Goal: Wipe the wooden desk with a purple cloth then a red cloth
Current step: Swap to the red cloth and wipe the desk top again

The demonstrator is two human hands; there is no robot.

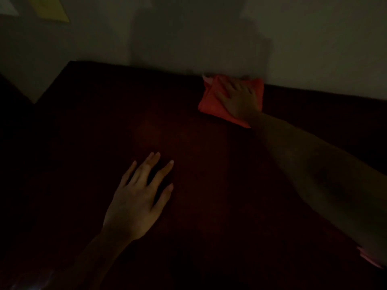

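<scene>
the right hand (238, 99) lies flat on the red cloth (211, 101), fingers spread and extended, pressing the cloth against the wooden desk (83, 143) without curling round it. the red cloth is folded into a rough square and sits at the far edge of the desk, touching or just beside the wall (188, 38); the dim light does not show which. the right forearm reaches diagonally from the lower right across the desk surface. the left hand (136, 201) rests palm down on the desk near its middle, well apart from the cloth, fingers straight and slightly fanned, holding nothing. a yellow sheet (52, 9) shows on the wall at the upper left. a pale pink edge (368, 258) of unclear identity shows at the lower right beside the forearm.
</scene>
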